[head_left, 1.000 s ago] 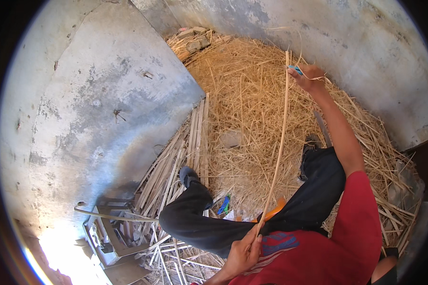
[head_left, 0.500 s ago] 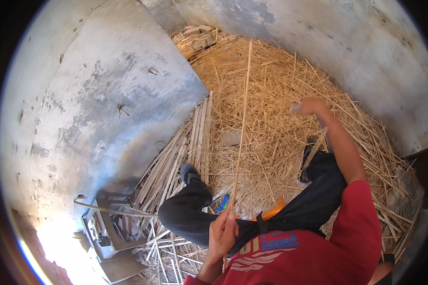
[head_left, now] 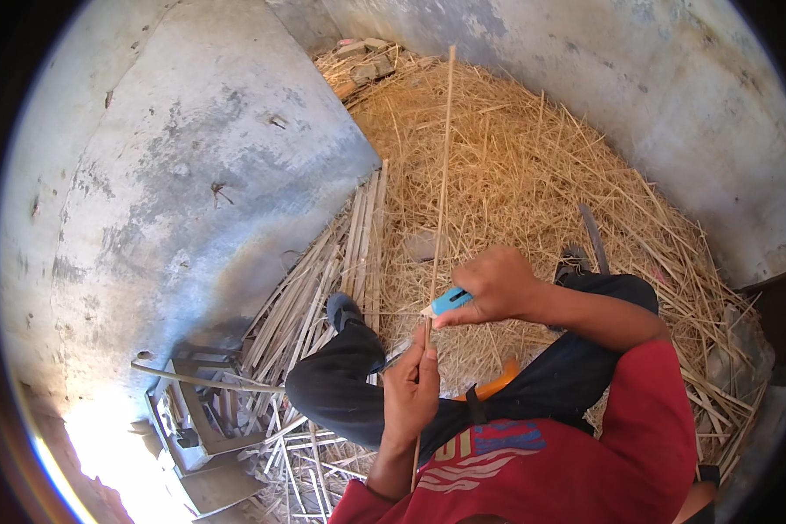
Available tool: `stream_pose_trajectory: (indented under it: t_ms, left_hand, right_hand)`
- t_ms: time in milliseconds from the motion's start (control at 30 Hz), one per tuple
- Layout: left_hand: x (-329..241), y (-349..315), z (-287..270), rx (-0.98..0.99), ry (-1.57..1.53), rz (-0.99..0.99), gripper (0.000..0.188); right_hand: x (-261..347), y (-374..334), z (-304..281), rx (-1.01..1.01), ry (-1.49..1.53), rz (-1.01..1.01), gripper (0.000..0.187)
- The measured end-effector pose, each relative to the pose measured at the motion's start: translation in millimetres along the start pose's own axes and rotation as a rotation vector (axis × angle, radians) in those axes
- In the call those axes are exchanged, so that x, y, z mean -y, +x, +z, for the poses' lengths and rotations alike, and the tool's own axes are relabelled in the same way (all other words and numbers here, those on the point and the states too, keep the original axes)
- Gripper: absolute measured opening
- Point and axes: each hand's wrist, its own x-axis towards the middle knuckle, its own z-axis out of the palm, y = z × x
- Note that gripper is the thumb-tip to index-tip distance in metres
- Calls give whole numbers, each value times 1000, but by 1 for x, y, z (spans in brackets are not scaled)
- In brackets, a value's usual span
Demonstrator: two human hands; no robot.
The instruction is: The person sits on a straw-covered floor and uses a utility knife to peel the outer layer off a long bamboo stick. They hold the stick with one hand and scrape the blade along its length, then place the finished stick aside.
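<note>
Gripping the strip (head_left: 444,148) by the left hand (head_left: 410,393), with long axis away from the shirt (head_left: 576,458); by the right hand (head_left: 493,284), gripping the cutter (head_left: 451,300) crosswise at the strip, farther from the shirt.

Cutter (head_left: 451,300) right of strip (head_left: 444,157)

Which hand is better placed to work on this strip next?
Probably your right hand: it holds the blue tool at the strip, while your left hand grips the strip just below.
</note>
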Motion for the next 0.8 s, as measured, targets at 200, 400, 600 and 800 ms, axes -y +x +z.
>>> stream_pose_trajectory:
  t_ms: [200,400,600,800]
  left_hand:
    - [2,-3,-2,-64,190,70,40]
    - [-10,-6,1,-28,211,-30,39]
    - [2,-5,3,-1,83,-37,39]
    - [-7,4,6,44,98,-77,38]
  right_hand:
    - [-39,8,10,-55,-82,231,65]
    - [-47,8,8,-40,-66,284,69]
    - [-33,-1,14,74,-17,223,69]
    - [-39,3,8,-51,-91,32,69]
